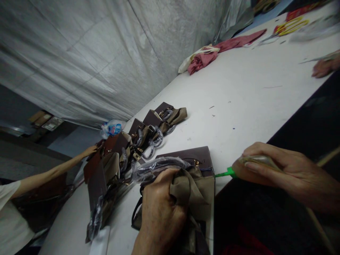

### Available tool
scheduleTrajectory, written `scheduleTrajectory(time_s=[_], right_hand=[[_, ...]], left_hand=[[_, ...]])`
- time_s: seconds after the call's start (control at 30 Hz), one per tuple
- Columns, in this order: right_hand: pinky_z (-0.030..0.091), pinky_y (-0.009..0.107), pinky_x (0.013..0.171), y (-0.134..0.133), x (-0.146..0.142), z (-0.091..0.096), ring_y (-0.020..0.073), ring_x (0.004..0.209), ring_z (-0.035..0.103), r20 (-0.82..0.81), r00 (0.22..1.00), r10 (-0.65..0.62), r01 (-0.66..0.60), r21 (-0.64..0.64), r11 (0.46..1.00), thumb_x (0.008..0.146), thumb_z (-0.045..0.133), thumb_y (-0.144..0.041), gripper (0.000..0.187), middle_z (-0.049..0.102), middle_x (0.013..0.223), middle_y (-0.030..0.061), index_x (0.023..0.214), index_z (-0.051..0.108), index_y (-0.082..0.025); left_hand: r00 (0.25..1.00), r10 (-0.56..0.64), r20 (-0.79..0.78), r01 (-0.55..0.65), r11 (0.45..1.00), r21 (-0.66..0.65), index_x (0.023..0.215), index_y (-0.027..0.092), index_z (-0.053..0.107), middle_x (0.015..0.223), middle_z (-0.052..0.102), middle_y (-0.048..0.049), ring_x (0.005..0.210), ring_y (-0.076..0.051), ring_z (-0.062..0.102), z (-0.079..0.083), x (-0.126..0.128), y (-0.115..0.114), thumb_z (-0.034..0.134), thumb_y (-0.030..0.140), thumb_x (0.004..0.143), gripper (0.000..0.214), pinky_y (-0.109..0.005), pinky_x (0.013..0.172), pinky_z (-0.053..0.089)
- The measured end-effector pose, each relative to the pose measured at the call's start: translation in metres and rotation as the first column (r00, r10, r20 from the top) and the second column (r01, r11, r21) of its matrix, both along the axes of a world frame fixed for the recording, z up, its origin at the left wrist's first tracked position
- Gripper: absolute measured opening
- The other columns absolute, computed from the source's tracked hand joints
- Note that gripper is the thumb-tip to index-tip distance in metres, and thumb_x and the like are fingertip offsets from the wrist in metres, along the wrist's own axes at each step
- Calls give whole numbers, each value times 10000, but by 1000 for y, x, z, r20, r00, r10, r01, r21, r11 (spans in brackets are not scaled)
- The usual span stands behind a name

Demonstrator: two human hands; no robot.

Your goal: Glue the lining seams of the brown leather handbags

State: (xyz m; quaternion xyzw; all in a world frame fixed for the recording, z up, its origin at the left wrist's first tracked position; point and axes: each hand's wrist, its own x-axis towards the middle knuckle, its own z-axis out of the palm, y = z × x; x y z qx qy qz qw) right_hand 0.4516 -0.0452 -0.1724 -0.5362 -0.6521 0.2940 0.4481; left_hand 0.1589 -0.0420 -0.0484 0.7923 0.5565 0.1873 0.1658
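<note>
My left hand point(160, 212) is closed on the khaki fabric of a brown-and-khaki handbag point(198, 157) lying at the near edge of the white table point(239, 99). The bag's handle point(159, 166) is wrapped in clear plastic. My right hand point(281, 173) is closed around a tool with a green tip point(225, 173), and that tip touches the bag's right side. What the tool is, I cannot make out.
A row of several similar brown handbags point(148, 127) runs along the table to the left. Another person's arm point(58, 170) reaches to the far bags. Pink cloth point(212, 53) and yellow scissors point(290, 25) lie farther up. Another hand point(325, 66) rests at the right edge.
</note>
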Motion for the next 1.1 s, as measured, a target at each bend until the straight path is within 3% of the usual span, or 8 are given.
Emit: scheduleTrajectory(time_s=[0.2,0.33,0.57,0.67,0.77,0.97,1.1], right_hand=[[523,317,654,-4,-5,3,201,756,666,-20,994,110,-109,53,993,958,577,-513,262,699,872,15,953,666,-266],[513,319,663,-4,-8,0,195,762,664,33,999,0,-4,140,990,966,582,-481,221,701,910,20,1003,658,-277],[507,382,662,2,-2,1,233,747,659,17,999,41,-40,-44,998,927,538,-640,406,697,843,29,901,661,-253],[506,409,713,5,1,-1,253,789,666,8,1000,-9,10,-76,997,910,550,-661,427,710,875,35,926,666,-251],[506,399,726,6,4,-2,251,806,669,-6,1000,28,-28,-124,992,916,548,-658,427,715,886,34,933,668,-249],[509,355,691,4,5,2,246,815,672,-2,999,-37,36,-66,997,911,567,-638,393,718,890,23,941,689,-266],[513,332,652,-1,4,0,224,751,670,-33,997,69,-72,-95,993,922,569,-611,367,712,840,16,912,688,-263]], left_hand=[[1000,15,11,-15,1000,-1,1120,257,724,1086,768,-33,976,-238,720,-4,1,-5,624,126,778,380,-329,785,558],[999,18,42,-18,1000,-12,1099,255,727,1061,768,-35,956,-234,719,-2,1,-4,619,127,786,355,-327,768,564],[999,25,29,-25,1000,-4,1152,271,724,1104,770,-33,979,-243,721,-7,-3,-7,628,119,760,431,-356,819,576],[998,42,35,-42,999,-10,1170,270,723,1125,770,-32,1006,-249,720,-8,-3,-8,635,119,743,461,-373,864,583],[998,50,36,-49,998,-25,1172,259,725,1130,772,-40,1013,-255,722,-9,-1,-8,635,117,743,461,-374,863,589],[998,54,41,-54,998,-22,1124,250,745,1084,781,-42,979,-251,726,-9,1,-8,629,100,747,422,-350,820,591],[999,37,39,-37,999,2,1129,260,743,1073,783,-28,933,-239,729,-9,2,-10,631,104,745,430,-346,820,587]])
